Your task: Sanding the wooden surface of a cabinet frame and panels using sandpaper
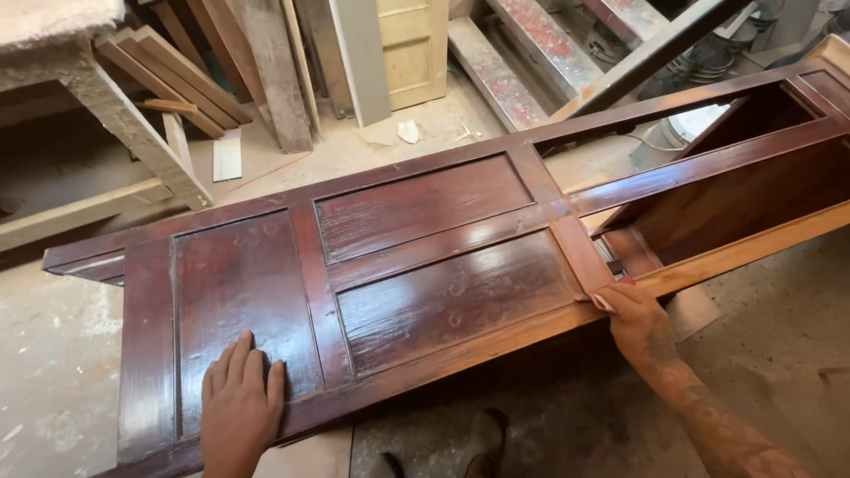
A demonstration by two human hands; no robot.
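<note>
The dark red door (398,265) is lying flat across the middle. The left hand (241,403), at 7 o'clock, is pressing spread on a panel. The right hand (633,314), at 4 o'clock, is pinching sandpaper (603,301) against the near edge; the edge to its right is looking bare and orange, the faces glossy.

A dusty concrete floor (53,354) is seen; planks (177,75) are stacked far left, and a pale panelled door (412,44) is leaned beyond.

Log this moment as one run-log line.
left hand: flat on door panel | right hand: pressing small sanding piece on door's near edge | door: dark red, lying flat
</note>
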